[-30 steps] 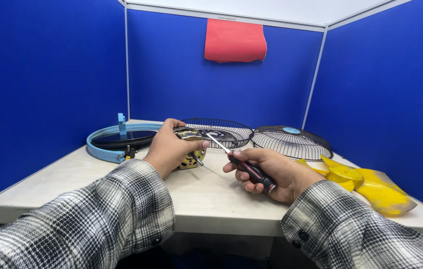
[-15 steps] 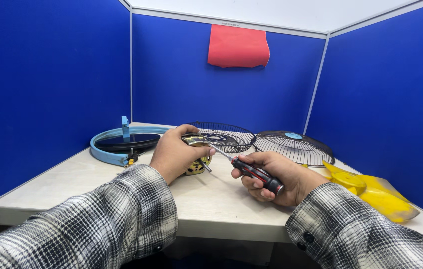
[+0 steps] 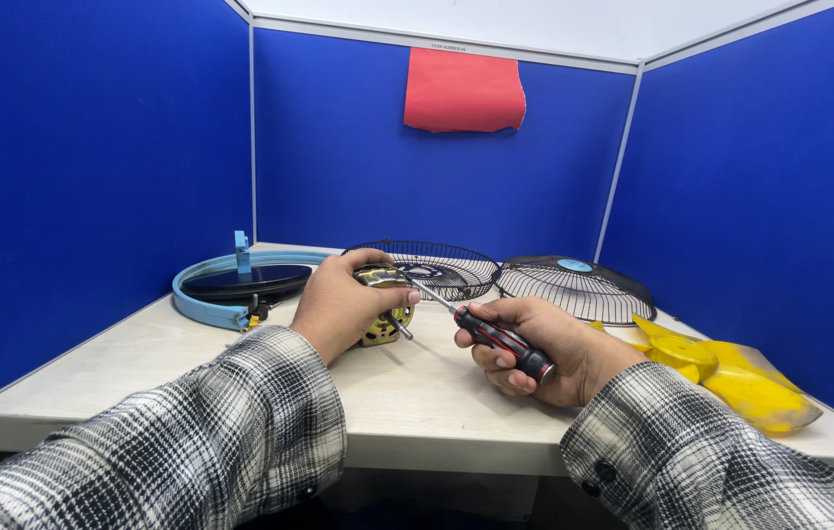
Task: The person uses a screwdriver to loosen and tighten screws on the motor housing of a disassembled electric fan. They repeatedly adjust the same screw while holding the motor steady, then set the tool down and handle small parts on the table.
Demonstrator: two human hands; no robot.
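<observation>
My left hand (image 3: 343,306) grips a small fan motor (image 3: 385,316) with a brass-coloured winding and a short shaft, holding it on the table. My right hand (image 3: 545,348) is closed around the black and red handle of a screwdriver (image 3: 495,339). Its metal shank runs up and left, and the tip meets the top of the motor by my left fingers. Both sleeves are black and white plaid.
Two black wire fan guards (image 3: 434,268) (image 3: 574,290) lie behind the hands. A light blue ring with a dark disc (image 3: 235,287) sits at the left. A yellow fan blade (image 3: 721,373) lies at the right. Blue partition walls enclose the pale table (image 3: 417,402); a red cloth (image 3: 463,91) hangs at the back.
The view has tilted a little. Both hands stay on the motor and screwdriver, with the screwdriver handle shifted slightly in my right hand.
</observation>
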